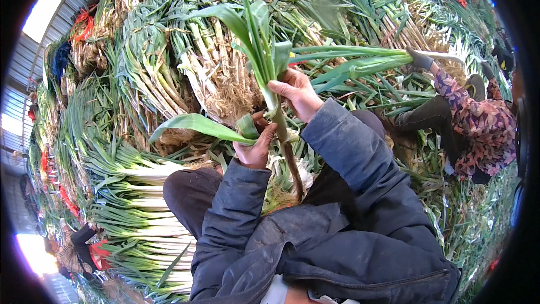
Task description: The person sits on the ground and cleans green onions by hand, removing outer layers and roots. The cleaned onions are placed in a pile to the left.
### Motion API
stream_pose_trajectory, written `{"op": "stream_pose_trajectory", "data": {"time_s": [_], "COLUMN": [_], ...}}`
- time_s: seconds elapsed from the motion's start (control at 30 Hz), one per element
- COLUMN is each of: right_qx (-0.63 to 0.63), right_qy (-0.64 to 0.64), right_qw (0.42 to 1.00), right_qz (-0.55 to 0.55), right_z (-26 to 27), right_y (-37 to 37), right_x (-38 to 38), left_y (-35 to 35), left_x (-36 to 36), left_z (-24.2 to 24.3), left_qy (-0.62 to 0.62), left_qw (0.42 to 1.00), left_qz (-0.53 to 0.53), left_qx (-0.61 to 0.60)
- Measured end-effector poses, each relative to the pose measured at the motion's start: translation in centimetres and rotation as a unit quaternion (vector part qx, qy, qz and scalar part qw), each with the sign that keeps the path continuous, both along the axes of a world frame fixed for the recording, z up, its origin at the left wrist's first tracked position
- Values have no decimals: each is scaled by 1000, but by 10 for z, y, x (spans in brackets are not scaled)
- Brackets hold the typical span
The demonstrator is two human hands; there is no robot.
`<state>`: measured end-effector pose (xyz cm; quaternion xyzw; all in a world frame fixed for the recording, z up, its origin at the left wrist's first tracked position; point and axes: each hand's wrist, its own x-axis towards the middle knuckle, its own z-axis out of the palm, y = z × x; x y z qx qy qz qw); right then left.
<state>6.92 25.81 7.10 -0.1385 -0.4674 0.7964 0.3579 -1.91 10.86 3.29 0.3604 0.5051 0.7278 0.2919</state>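
One large green onion (pixel 270 100) stands nearly upright before me, leaves up and its brown, unpeeled lower stalk down between my legs. My right hand (pixel 297 93) pinches it where the green leaves fan out. Lower down, my left hand (pixel 257 142) grips a broad green leaf (pixel 198 126) that bends away to the left. The left fingers are close against the stalk, partly hidden behind it. Loose roots and peeled scraps (pixel 280 194) lie below the stalk. By my left knee, pale cleaned green onions (pixel 152 219) lie side by side in a long row.
Tied bundles of unpeeled green onions (pixel 215 67) are heaped ahead and to the left. At the right, a person in a flowered jacket (pixel 476 122) holds another green onion (pixel 363 61) in a gloved hand (pixel 419 59). Another person (pixel 74 253) is at lower left. Leaf litter (pixel 468 219) covers the right-hand ground.
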Motion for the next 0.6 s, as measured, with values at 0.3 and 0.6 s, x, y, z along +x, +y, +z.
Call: {"op": "stream_pose_trajectory", "data": {"time_s": [0.3, 0.6], "right_qx": [-10, -51], "right_qy": [13, 10], "right_qw": [999, 999], "right_qz": [40, -12], "right_z": [-9, -9], "right_y": [-1, 10], "right_x": [-5, -1], "left_y": [12, -13], "left_x": [-2, -8], "left_z": [2, -21], "left_qy": [196, 305], "left_qw": [976, 951], "left_qz": [91, 52], "left_qx": [17, 15]}}
